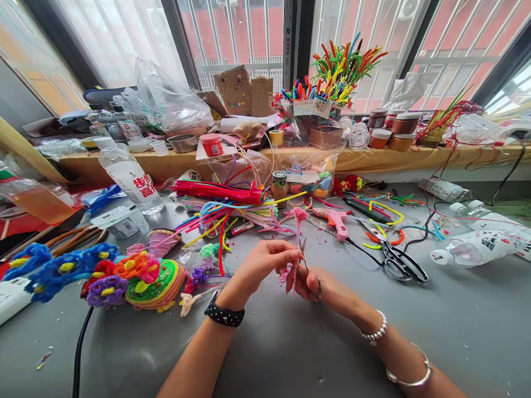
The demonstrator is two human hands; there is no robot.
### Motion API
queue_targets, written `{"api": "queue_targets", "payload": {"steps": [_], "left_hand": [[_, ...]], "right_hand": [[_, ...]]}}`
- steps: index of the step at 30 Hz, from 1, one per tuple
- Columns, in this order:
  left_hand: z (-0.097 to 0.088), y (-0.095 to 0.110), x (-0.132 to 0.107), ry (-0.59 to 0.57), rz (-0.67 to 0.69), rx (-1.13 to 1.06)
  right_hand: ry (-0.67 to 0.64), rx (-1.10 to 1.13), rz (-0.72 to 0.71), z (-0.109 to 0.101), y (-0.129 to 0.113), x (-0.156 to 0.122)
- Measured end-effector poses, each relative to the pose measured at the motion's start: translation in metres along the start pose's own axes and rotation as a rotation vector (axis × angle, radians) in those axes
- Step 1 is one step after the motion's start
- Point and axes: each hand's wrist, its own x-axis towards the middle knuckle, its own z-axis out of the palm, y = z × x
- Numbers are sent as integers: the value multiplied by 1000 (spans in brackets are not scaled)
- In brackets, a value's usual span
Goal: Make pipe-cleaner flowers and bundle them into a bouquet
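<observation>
Between thumb and fingers, my left hand (265,264) pinches a pink pipe-cleaner flower (298,215) by its thin stem, bloom upward. My right hand (326,287) is closed on small scissors (303,255), fingers at the handle loops and blades pointing up beside the stem. Below the left fingertips hangs more pink fuzzy stem, partly hidden by the hands. Just behind lies a pink glue gun (334,220) with a black cord. Large black-handled scissors (396,257) rest on the table to the right.
Bundles of pipe cleaners (219,192) lie across the table's middle. Finished fuzzy flowers (103,271) and a round stack of colourful pieces (160,284) sit at left. Plastic bottles stand at left (133,179) and lie at right (477,247). A crowded wooden ledge (365,160) runs along the windows.
</observation>
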Motion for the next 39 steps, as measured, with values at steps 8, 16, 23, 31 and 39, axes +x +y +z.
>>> {"api": "queue_targets", "payload": {"steps": [8, 16, 23, 31, 39], "left_hand": [[1, 1, -2, -73, -33, -24], [1, 1, -2, -105, -38, -15], [-1, -1, 1, -71, -47, -3], [-1, -1, 1, -43, -13, 18], [-2, 0, 0, -28, 0, 30]], "right_hand": [[16, -72, -20, -3, 0, 0], [53, -9, 3, -2, 4, 1], [94, 19, 55, -2, 8, 3], [153, -10, 92, -1, 1, 2], [117, 72, 37, -1, 8, 3]]}}
